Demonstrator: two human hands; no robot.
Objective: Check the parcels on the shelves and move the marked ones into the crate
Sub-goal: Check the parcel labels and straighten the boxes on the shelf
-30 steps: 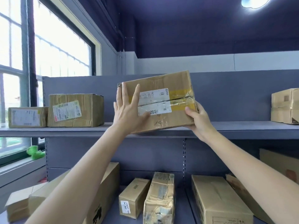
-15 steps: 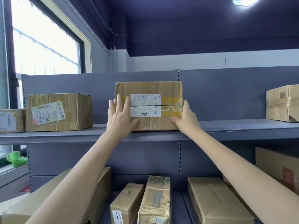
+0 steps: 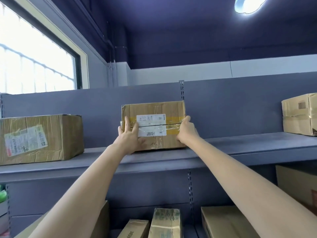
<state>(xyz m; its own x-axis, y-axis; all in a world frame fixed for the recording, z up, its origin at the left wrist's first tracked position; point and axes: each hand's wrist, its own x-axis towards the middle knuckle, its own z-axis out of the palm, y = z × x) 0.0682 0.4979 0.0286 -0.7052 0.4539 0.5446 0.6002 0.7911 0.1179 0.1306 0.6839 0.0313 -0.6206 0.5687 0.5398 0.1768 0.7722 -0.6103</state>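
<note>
I see the parcel (image 3: 154,126) in the middle of the frame, sitting flat on the upper shelf (image 3: 240,148) with its back against the grey rear panel. It is a brown cardboard box wrapped in clear tape, with a yellow strip running across its front and a white label (image 3: 151,125) bearing a small square code. My left hand (image 3: 131,136) lies against the box's lower left front corner, fingers straight and spread up over the face, thumb tucked low along the bottom edge. My right hand (image 3: 186,130) grips the right edge, fingers curled round the corner at the height of the yellow strip. Both bare forearms reach up from the lower corners of the frame.

At the left edge of the frame, on the same shelf, stands a larger box (image 3: 41,138) with a crumpled label, well apart from the one I hold. At the far right another taped box (image 3: 299,114) sits on the shelf, cut off by the frame edge. Along the bottom of the frame, on the lower shelf, several more cartons (image 3: 164,224) lie side by side. A window (image 3: 34,62) fills the upper left and a ceiling lamp (image 3: 248,4) glows at the upper right. The crate is not something I can make out from here.
</note>
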